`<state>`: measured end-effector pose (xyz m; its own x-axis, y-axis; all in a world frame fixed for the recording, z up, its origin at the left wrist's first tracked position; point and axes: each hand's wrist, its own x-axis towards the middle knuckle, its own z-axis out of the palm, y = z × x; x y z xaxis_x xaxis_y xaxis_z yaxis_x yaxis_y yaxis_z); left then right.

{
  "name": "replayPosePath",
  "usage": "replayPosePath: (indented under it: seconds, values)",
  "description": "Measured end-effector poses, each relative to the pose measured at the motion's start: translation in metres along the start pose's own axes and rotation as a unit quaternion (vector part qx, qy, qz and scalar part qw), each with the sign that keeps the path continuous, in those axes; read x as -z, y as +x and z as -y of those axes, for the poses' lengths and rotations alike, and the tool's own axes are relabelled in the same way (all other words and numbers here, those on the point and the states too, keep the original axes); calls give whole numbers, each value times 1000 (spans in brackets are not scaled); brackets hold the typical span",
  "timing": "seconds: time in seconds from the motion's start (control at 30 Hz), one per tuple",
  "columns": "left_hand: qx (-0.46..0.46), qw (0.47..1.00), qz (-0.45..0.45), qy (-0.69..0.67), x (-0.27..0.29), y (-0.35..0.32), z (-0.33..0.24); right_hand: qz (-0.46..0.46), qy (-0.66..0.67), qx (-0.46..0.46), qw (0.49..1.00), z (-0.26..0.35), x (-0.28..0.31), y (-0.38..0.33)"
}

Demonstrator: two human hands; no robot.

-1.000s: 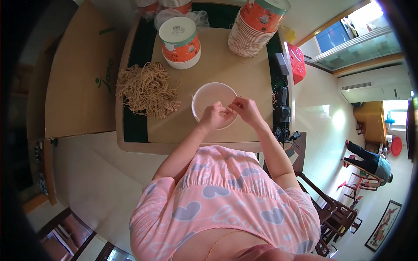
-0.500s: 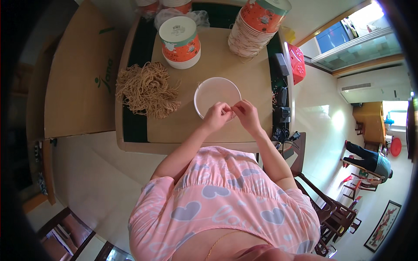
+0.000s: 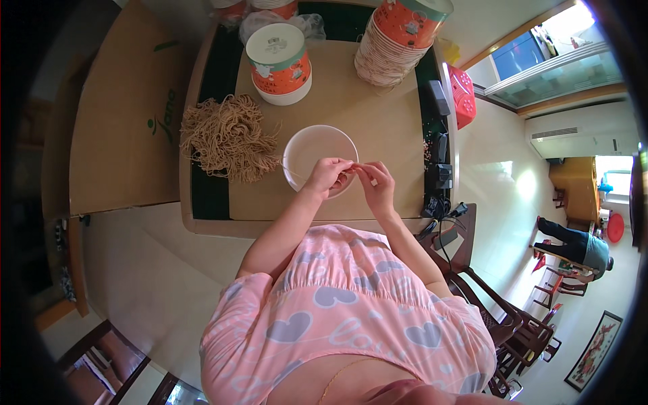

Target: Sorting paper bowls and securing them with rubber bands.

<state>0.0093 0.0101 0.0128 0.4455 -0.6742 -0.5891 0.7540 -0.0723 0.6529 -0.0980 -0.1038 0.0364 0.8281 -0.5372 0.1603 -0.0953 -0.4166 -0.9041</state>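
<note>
An open white paper tub stands on the brown board in front of me. My left hand reaches over its near side with the fingers closed in a pinch. Right at the tub's right rim, my right hand pinches too, its fingertips against those of the left. Whatever sits between the fingertips is too small to make out. A thin pale strand shows by the tub's left rim. To the left lies a loose heap of tan cord.
Behind the tub stands an upturned orange-and-white tub. A tall stack of tubs with cords hanging out is at the back right. Black adapters line the right edge. A big cardboard box is left; a person is far right.
The tub has shifted left and slightly nearer, and my hands have moved a little left with it. My fingertips remain pinched together at its rim.
</note>
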Motion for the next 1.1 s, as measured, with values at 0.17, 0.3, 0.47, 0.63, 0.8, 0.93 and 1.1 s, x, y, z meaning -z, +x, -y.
replayPosePath:
  seconds: [0.17, 0.3, 0.47, 0.63, 0.8, 0.93, 1.1]
  values:
    - [2, 1000, 14, -19, 6, -2, -1, 21, -8, 51, 998, -3, 1, -1]
    - [-4, 1000, 11, 7, 6, -4, -2, 22, -10, 65, 998, -6, 0, -1]
    - [-23, 998, -28, 45, 2, -7, -1, 33, -4, 38, 999, -3, 2, 1]
    - [-67, 991, -33, 109, 1, -11, 0, 36, -2, -28, 999, -13, -2, 5]
    - [-120, 984, -68, 109, -8, -21, -7, 28, 30, -56, 998, -18, -5, 7]
    - [-199, 949, -78, 230, -1, -15, 3, 28, 32, -52, 998, -17, -7, 7]
    - [-201, 961, -54, 184, -4, -20, -1, 25, 14, -39, 999, -10, -7, 9]
